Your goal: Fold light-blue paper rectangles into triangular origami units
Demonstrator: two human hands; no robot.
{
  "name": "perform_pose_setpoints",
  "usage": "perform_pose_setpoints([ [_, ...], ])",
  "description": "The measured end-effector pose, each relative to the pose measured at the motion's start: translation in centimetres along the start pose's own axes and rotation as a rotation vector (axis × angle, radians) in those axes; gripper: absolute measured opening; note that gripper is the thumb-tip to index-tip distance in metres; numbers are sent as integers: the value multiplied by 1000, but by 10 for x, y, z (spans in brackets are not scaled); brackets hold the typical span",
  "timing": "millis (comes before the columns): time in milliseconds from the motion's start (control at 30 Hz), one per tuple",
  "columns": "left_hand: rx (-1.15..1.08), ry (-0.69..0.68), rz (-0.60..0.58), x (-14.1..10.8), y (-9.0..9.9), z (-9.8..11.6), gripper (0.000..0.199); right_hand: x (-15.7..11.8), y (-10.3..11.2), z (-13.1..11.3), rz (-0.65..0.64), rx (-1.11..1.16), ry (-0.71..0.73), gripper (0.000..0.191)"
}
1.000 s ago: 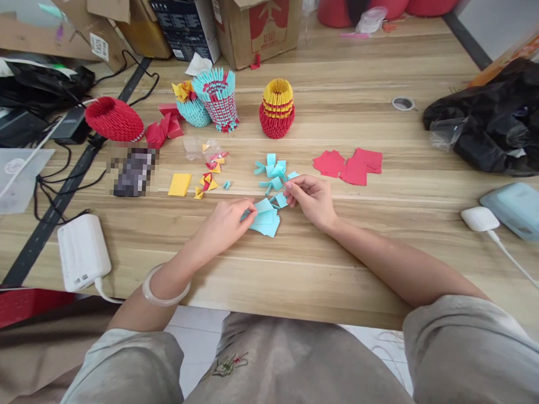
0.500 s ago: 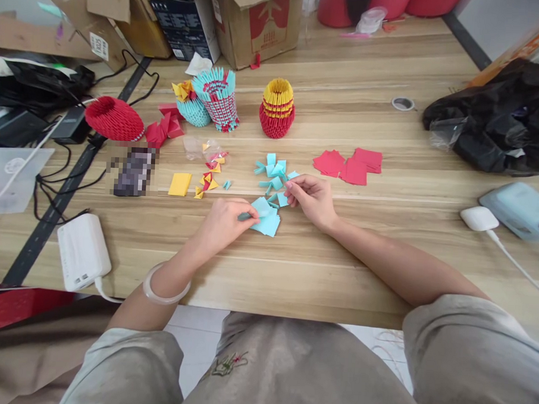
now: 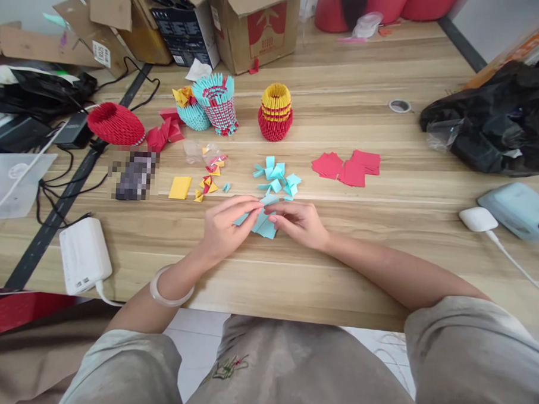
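Note:
Between my hands is a small light blue paper sheet [image 3: 270, 199], pinched at its left end by the thumb and fingertips of my left hand [image 3: 226, 225]. My right hand [image 3: 302, 224] has its bent fingers at the sheet's right end; its thumb sits just below, and its exact grip is partly hidden. Under both hands lies a stack of light blue paper [image 3: 265, 228], partly covered by the fingers. Just beyond are several folded light blue paper pieces [image 3: 275, 172] in a loose cluster.
Red paper sheets [image 3: 353, 172] lie to the right, yellow paper [image 3: 179, 187] to the left beside small folded pieces [image 3: 208, 184]. Farther back stand a red-and-yellow paper vase [image 3: 275, 116] and a blue-and-red one [image 3: 220, 107]. A white power bank [image 3: 85, 256] sits at left, a black bag [image 3: 491, 122] at right.
My right hand has left the folded pieces and come down toward my left hand. My left hand has lifted a sheet from the stack, and both hands now meet at it.

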State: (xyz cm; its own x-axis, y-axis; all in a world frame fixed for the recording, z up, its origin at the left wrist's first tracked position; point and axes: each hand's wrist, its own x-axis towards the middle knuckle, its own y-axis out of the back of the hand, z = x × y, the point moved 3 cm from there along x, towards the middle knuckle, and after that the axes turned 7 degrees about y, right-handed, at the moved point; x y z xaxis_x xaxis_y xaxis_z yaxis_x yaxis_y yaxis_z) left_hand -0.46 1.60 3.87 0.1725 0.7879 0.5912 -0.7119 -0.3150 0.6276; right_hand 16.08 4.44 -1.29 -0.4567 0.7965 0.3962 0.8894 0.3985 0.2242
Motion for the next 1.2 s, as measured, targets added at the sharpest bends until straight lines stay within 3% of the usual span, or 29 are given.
perform_pose_setpoints([
  [300,-50,-12,-111,-3,-8,1,14,7,1,1,-19,210,-108,37],
  [500,-87,-9,-166,-3,-9,-1,15,5,-1,2,-23,162,-4,37],
  [633,-97,-1,-162,-4,-9,-2,13,5,0,4,-9,70,77,36],
  [800,-82,-28,-181,-3,-10,-2,14,4,0,6,7,15,76,36],
  [967,-79,-58,-166,-3,-11,-3,14,5,0,6,18,98,47,29],
  [1200,-111,25,-93,-2,-12,-5,2,8,0,6,32,206,8,22],
])
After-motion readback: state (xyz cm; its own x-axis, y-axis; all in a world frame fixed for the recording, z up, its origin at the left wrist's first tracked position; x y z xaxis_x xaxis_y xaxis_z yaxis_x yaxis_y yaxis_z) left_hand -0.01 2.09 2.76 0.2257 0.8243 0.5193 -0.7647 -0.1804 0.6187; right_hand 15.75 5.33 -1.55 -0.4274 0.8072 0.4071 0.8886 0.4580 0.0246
